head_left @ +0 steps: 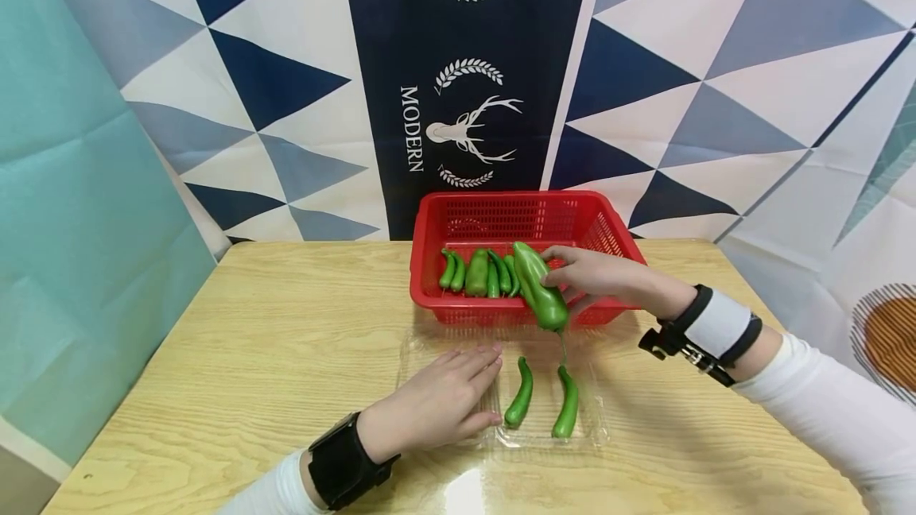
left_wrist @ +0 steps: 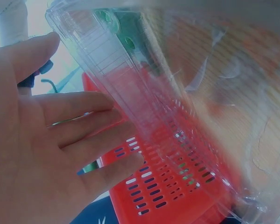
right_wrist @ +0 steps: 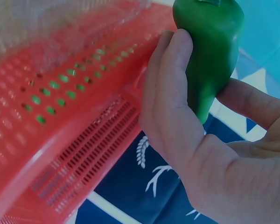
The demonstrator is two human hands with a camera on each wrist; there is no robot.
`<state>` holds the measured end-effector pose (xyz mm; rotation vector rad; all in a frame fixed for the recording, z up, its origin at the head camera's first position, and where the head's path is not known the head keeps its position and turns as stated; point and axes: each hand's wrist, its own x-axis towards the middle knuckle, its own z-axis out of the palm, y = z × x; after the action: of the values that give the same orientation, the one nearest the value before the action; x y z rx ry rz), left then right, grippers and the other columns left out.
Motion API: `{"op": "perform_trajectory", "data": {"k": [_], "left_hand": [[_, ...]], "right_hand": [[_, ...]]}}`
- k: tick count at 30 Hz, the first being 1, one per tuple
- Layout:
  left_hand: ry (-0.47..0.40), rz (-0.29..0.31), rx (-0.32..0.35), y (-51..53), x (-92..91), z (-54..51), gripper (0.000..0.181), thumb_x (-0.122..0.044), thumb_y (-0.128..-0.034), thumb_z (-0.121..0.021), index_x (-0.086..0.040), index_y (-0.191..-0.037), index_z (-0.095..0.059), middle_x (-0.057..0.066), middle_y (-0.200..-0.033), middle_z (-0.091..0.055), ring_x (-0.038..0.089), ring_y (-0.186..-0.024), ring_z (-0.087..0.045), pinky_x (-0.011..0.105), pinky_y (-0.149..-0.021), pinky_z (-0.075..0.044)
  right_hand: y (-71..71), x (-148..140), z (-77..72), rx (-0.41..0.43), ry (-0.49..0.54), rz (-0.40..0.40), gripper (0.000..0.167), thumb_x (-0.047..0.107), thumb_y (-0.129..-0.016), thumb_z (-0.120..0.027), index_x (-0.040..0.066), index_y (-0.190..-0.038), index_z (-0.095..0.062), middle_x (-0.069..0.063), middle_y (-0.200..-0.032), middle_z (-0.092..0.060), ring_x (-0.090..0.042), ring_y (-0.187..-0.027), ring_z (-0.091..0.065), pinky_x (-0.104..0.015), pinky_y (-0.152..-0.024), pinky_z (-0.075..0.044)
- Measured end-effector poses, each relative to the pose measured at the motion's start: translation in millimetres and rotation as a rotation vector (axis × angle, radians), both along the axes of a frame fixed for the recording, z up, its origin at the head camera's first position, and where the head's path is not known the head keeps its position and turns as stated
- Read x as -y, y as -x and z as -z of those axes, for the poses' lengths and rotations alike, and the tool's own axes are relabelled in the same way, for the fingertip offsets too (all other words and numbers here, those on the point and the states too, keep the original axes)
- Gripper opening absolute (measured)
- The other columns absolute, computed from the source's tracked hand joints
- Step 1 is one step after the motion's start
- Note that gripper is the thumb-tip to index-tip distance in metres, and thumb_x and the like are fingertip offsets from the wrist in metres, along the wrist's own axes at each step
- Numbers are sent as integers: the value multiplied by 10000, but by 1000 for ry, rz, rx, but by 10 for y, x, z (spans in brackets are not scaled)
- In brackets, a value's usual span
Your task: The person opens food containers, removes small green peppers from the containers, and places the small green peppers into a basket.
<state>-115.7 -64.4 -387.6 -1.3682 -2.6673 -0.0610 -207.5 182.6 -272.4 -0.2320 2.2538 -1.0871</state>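
In the head view my right hand (head_left: pixel 590 275) pinches a large green pepper (head_left: pixel 540 288) over the front rim of the red basket (head_left: pixel 468 303). The right wrist view has the pepper (right_wrist: pixel 210 56) between thumb and fingers. A thin strand hangs from its lower end towards a slim chili pepper (head_left: pixel 565 404). That chili and another slim one (head_left: pixel 520 394) lie apart in the right part of a clear plastic container (head_left: pixel 590 439). With fingers straight, my left hand (head_left: pixel 436 400) rests at the container's left part; the left wrist view puts its fingers (left_wrist: pixel 84 103) beside the clear wall.
Several green peppers (head_left: pixel 477 272), mostly slim ones, lie inside the red basket at the back of the wooden table (head_left: pixel 300 324). A patterned cloth (head_left: pixel 286 102) hangs behind it. To the right, outside the table, is a round brown item with a striped rim (head_left: pixel 890 340).
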Motion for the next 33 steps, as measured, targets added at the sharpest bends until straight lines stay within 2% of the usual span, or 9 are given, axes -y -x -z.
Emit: {"op": "perform_trajectory", "data": {"k": [8,15,23,27,33], "left_hand": [[6,-13,18,-10,-2,1,679,-530,-950,-451,-32,-1412,-438,108,-1486,-404,239,-1349,-421,422,-1072,-394],[13,-13,17,-12,-7,-4,680,-530,-953,-444,-30,-1413,-436,111,-1486,-404,239,-1354,-414,426,-1078,-387],[8,-8,5,-6,1,3,674,-530,-953,-443,-31,-1406,-446,117,-1481,-409,238,-1350,-419,424,-1074,-393],[6,-6,5,-7,1,-1,672,-532,-956,-435,-34,-1407,-446,116,-1481,-409,235,-1349,-421,420,-1074,-393],[11,-13,17,-6,-3,-6,671,-529,-957,-435,-36,-1411,-442,111,-1489,-399,233,-1358,-408,419,-1081,-384]], "right_hand": [[274,-39,-36,9,-28,54,507,173,-971,-455,16,-1421,-283,-212,-1174,-525,-196,-844,-686,-400,-803,-572],[483,-61,-29,18,-12,86,483,164,-975,-427,-20,-1400,-291,-204,-1181,-493,-172,-816,-678,-387,-792,-576],[693,-82,-16,22,-40,119,493,179,-982,-397,-30,-1418,-298,-205,-1221,-483,-153,-812,-679,-339,-787,-577],[786,-102,10,17,-58,126,481,183,-983,-400,-76,-1385,-349,-208,-1217,-488,-151,-817,-684,-320,-773,-578],[921,-113,67,-33,-95,177,412,158,-970,-443,-112,-1281,-464,-234,-1197,-538,-130,-737,-691,-305,-716,-585]]}}
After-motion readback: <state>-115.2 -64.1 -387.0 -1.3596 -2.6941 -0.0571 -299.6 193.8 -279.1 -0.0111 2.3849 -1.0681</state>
